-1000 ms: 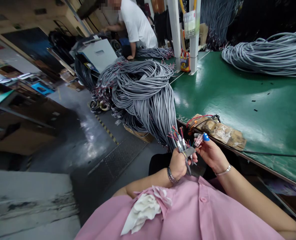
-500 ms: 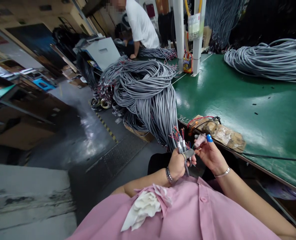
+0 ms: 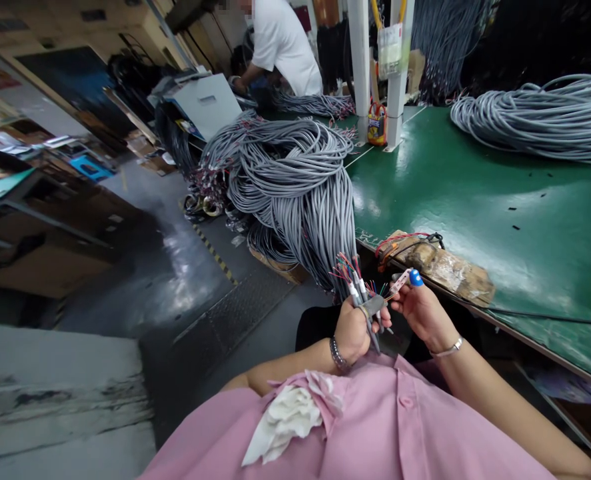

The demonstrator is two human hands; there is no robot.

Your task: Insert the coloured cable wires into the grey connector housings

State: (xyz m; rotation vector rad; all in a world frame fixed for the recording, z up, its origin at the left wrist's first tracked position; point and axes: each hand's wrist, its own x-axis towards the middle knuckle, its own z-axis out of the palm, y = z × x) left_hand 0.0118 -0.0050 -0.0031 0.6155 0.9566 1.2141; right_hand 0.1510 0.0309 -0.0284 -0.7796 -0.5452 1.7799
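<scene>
Pile [image 3: 295,160]: beyond both hands | left hand [image 3: 358,330]: closed round cable ends, nearer them | right hand [image 3: 422,312]: just right, narrow pinch on pink strip | cable ends [image 3: 356,297]: long axis slanting up-left, away from body | strip [image 3: 400,282]: tilted, right of wires [image 3: 346,268], contact unclear

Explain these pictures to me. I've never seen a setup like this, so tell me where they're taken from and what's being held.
No robot here: a person works by hand. One camera, worn on that person's head, looks forward and down. The left hand grips several grey cables, their coloured wires fanning out at the ends. The right hand pinches a pale strip beside them. On the green table lie a coil of grey cable, a wooden block and small black bits. A co-worker in white is at the back.
</scene>
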